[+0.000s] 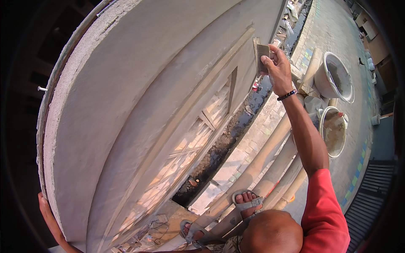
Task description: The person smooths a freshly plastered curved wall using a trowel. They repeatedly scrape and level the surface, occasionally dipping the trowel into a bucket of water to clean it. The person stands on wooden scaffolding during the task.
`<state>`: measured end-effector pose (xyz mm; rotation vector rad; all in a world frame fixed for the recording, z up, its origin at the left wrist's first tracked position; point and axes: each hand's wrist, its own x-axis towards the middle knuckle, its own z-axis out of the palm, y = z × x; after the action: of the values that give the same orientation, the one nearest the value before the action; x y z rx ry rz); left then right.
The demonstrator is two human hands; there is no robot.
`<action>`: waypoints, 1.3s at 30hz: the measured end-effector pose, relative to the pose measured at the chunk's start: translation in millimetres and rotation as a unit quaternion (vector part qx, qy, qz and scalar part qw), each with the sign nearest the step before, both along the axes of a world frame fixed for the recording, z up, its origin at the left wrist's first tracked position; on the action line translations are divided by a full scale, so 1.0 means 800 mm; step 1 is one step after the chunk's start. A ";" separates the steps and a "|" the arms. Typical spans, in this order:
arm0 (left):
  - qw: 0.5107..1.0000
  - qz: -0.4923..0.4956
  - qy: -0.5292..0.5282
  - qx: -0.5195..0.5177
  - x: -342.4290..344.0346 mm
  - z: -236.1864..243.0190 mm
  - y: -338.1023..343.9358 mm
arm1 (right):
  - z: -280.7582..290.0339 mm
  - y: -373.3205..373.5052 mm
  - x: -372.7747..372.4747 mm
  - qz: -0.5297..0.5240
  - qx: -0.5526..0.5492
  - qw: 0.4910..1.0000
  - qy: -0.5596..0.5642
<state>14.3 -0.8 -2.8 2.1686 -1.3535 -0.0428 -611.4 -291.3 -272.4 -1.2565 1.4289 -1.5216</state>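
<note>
At the upper middle, my right hand pinches a small, flat, dark grey rectangular plate. The plate sits against the end of a raised moulding strip on the grey plastered wall. A dark beaded bracelet circles my right wrist, and my sleeve is red. At the lower left, my left hand grips the rough outer edge of the wall; most of its fingers are hidden behind it. Smooth grey plaster, with curved bands, spreads between my hands.
My sandalled feet stand on several thick bamboo poles. Two mortar buckets, a grey one and a whitish one, stand to the right. A barred opening is below, beside a dark drain. A screw juts from the left edge.
</note>
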 end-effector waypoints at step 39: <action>0.999 -0.026 -0.037 0.029 0.003 0.006 0.001 | -0.066 0.035 0.151 -0.069 -0.104 0.989 0.073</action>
<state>16.5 0.1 2.1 2.2033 -1.4662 -0.0230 -490.5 -263.1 -325.3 -1.4437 1.5087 -1.7384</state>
